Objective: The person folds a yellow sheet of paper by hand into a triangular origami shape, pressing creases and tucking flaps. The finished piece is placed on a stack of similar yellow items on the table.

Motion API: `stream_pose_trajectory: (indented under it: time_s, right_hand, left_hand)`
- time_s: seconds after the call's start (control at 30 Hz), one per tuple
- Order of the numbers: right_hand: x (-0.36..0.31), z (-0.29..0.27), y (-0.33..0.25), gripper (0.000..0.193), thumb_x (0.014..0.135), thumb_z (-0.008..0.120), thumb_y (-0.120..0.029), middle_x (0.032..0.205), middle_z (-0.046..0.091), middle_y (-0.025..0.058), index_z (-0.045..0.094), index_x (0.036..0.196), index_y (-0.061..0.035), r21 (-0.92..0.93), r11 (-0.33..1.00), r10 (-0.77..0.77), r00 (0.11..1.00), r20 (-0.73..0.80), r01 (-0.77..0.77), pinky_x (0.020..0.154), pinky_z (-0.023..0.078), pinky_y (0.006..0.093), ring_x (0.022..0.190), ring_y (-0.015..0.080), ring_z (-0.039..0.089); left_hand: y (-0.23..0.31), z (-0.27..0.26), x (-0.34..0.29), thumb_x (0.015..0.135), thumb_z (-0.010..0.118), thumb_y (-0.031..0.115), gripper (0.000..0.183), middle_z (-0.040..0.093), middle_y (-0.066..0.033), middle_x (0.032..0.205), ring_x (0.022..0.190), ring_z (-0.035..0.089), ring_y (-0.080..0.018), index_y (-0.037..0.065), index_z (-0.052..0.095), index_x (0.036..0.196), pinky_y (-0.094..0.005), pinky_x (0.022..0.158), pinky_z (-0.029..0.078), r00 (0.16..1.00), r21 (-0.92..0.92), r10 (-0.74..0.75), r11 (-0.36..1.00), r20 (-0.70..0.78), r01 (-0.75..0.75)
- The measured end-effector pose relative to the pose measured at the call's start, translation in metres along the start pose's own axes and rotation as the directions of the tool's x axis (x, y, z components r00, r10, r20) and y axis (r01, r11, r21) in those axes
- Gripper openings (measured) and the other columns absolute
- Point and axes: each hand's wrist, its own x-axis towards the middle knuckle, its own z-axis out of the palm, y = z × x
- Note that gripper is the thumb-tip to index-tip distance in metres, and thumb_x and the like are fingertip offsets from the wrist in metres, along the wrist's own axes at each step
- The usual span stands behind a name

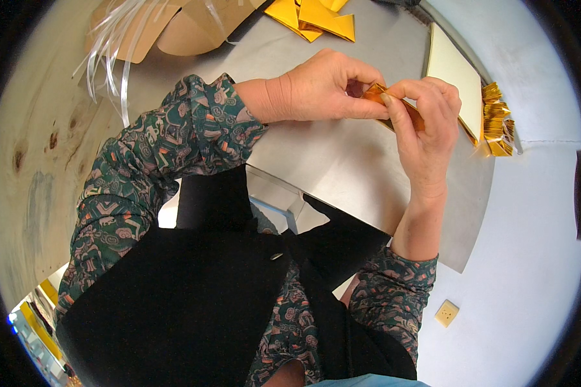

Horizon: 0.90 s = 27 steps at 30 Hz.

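A pale blue thing [368,381] pokes up in front of a black vest [200,290]. The left hand [323,89] and right hand [428,109] both pinch a shiny gold strip [373,95] over the gray surface [316,155]. More gold pieces [328,24] lie farther back.

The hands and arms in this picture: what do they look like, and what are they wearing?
They are a person's. The left hand and right hand wear no gloves. The left sleeve and right sleeve are dark green fabric, densely printed with small pinkish and orange motifs. Both sleeves end short of the wrists; no watch shows.
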Motion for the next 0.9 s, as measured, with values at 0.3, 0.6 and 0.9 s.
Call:
stream_pose_trajectory:
  time_s: [0.3,0.6,0.9]
  right_hand:
    - [-0.0026,-0.0046,0.0013,0.013,0.081,0.077,-0.004,0.090,0.068,-0.0025,0.067,0.089,-0.0073,0.006,0.999,0.034,0.999,0.032,-0.034,0.084,0.044,0.0319,0.095,0.0200,0.054]
    - [-0.0026,-0.0027,0.0003,0.014,0.081,0.078,-0.003,0.088,0.067,-0.0031,0.068,0.089,-0.0069,0.023,0.999,0.027,0.999,0.019,-0.028,0.082,0.045,0.0310,0.095,0.0185,0.053]
    - [-0.0022,0.0001,0.0005,0.017,0.075,0.081,-0.010,0.080,0.066,-0.0039,0.068,0.085,-0.0124,0.035,0.999,0.033,0.999,-0.036,-0.032,0.083,0.040,0.0331,0.086,0.0193,0.054]
  left_hand:
    - [-0.0024,0.0037,0.0010,0.096,0.069,0.008,0.012,0.068,0.0016,0.091,0.083,0.059,-0.0033,0.000,0.069,0.104,-0.0201,0.074,0.050,0.998,-0.205,0.012,0.978,-0.062,-0.024]
    - [-0.0022,0.0005,-0.0010,0.097,0.068,0.011,0.013,0.067,0.0018,0.088,0.081,0.058,-0.0031,0.000,0.070,0.103,-0.0198,0.072,0.049,0.999,-0.121,-0.006,0.993,-0.036,0.002]
    - [0.0026,0.0001,-0.0030,0.097,0.068,0.014,0.015,0.066,0.0023,0.086,0.079,0.056,-0.0032,0.000,0.071,0.102,-0.0197,0.069,0.048,1.000,-0.070,0.001,0.998,-0.027,-0.003]
